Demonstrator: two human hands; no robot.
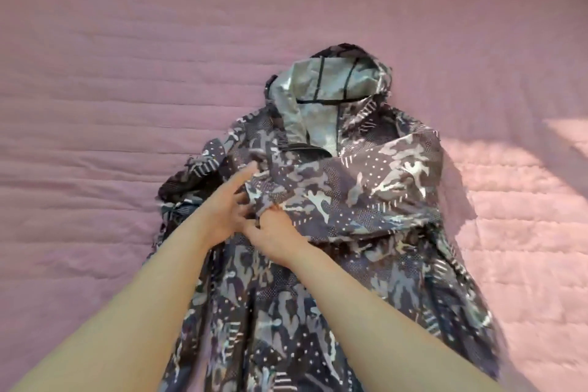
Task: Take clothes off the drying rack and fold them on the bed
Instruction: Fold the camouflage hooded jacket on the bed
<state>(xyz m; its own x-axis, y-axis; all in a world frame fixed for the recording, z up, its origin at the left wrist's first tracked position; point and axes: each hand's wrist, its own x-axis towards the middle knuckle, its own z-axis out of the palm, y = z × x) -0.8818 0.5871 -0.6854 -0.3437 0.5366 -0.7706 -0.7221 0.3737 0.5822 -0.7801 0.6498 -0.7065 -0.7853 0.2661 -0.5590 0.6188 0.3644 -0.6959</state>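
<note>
Jacket [286, 312], camo print, lies front-up on the bed [95, 105], hem at 6 o'clock running out of the picture and the collar end toward 12. Both forearms come in from 7 and 5 o'clock and meet mid-chest.

Right hand [275, 237]: grip clamped on a bunched fold of the jacket, fingers curled round it. Left hand [227, 212], touching it at its 10 o'clock: forefinger straight along the fabric edge, other fingers tucked by the fold. Can't tell if that grip is closed on the cloth or only steadying it.

Sleeve [381, 188] looks laid across the chest from 3 o'clock, with its end at the hands. Hood [334, 83] at 12 is open, pale lining showing. Sun patch [541, 175] falls on the bed at 3. Drying rack not in view.

Step, as I judge it: squaring the folded-in sleeve. To do it well, keep the right-hand pinch, pull the end flat and straight, and smooth the bunching outward with the left palm. Thin, slippery-looking cloth, so press each crease. Flatten the hood before folding upward.
</note>
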